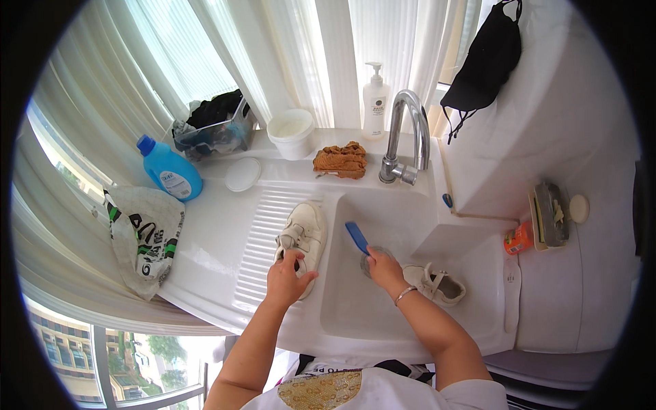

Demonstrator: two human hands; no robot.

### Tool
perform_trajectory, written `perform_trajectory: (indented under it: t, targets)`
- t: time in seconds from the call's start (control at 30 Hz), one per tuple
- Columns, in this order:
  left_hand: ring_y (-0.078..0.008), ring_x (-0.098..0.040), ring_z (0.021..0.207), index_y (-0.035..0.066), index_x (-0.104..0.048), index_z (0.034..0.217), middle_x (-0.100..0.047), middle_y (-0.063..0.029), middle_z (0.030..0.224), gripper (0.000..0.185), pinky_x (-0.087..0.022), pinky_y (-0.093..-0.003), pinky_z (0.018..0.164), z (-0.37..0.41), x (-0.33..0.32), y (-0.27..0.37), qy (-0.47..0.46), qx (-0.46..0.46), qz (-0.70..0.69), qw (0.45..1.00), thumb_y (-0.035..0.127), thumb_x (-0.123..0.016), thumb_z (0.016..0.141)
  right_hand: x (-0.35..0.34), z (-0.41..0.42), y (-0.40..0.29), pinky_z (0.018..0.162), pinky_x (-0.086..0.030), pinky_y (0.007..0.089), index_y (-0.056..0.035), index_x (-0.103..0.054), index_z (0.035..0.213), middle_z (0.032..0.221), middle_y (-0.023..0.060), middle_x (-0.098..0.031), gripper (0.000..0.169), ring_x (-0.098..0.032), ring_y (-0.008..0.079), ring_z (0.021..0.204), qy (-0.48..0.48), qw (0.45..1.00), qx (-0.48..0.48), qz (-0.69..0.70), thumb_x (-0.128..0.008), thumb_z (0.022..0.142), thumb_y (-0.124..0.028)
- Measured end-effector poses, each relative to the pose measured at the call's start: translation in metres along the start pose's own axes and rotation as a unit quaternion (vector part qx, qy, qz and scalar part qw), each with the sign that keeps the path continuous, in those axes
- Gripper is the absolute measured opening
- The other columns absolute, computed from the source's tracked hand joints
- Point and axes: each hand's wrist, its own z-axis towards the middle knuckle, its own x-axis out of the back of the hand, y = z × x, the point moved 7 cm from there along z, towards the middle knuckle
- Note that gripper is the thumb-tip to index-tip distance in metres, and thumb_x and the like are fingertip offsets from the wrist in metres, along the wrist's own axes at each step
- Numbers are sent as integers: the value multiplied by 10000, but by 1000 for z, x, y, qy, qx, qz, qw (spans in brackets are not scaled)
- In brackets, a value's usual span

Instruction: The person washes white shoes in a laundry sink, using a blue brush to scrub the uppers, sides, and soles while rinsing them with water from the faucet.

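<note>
A white shoe with straps lies on the ribbed washboard part of the sink counter. My left hand is at its opening, fingers partly inside the shoe and thumb over its side. In my right hand is a blue brush, held over the basin of the white sink; its bristles are not visible. A second white shoe rests in the basin, just beyond my right wrist and partly covered by it. The round drain strainer shows partly behind my right hand.
A chrome faucet rises behind the basin. Along the back stand a pump bottle, a white tub, a brown cloth and a bin of clothes. At left are a blue detergent bottle, a round lid and a plastic bag.
</note>
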Motion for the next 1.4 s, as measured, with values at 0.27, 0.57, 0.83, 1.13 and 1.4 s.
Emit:
perform_trajectory:
  t: [0.27, 0.57, 0.83, 1.13, 1.4]
  targets:
    - [-304, -596, 732, 78, -631, 897, -630, -106, 802, 224, -474, -392, 672, -1, 2, 5, 38, -76, -69, 994, 66, -717, 691, 25, -59, -75, 606, -470, 423, -213, -516, 1310, 743, 147, -590, 396, -588, 320, 675, 38, 977, 195, 74, -519, 915, -190]
    - [-260, -597, 735, 58, -594, 681, -620, -78, 713, 86, -470, -349, 659, 1, -6, -11, 43, -68, -43, 996, -21, -626, 673, 22, -55, -87, 567, -470, 425, -218, -452, 1363, 690, 149, -560, 489, -582, 324, 634, 47, 971, 234, 5, -537, 887, -145]
    - [-262, -599, 670, 54, -577, 656, -610, -90, 674, 90, -470, -341, 615, 0, -10, -13, 65, -64, -43, 995, -25, -620, 663, 0, -89, -90, 551, -453, 426, -128, -479, 1334, 687, 193, -567, 426, -566, 344, 602, 40, 949, 243, 198, -526, 912, -168]
    - [-262, -600, 665, 69, -583, 835, -613, -105, 707, 220, -472, -347, 618, 4, -11, -11, 52, -48, -20, 997, 48, -716, 660, -35, -45, -88, 467, -438, 343, -77, -454, 1344, 549, 130, -524, 408, -545, 223, 445, 43, 927, -6, 372, -472, 952, -187]
    - [-296, -636, 807, 205, -454, 1354, -673, -96, 865, 760, -445, -453, 714, 14, -27, -3, -55, -29, 94, 994, 210, -745, 652, -26, -18, -81, 461, -462, 351, -64, -458, 1340, 552, 104, -554, 429, -548, 215, 424, 3, 943, 36, 331, -469, 946, -234]
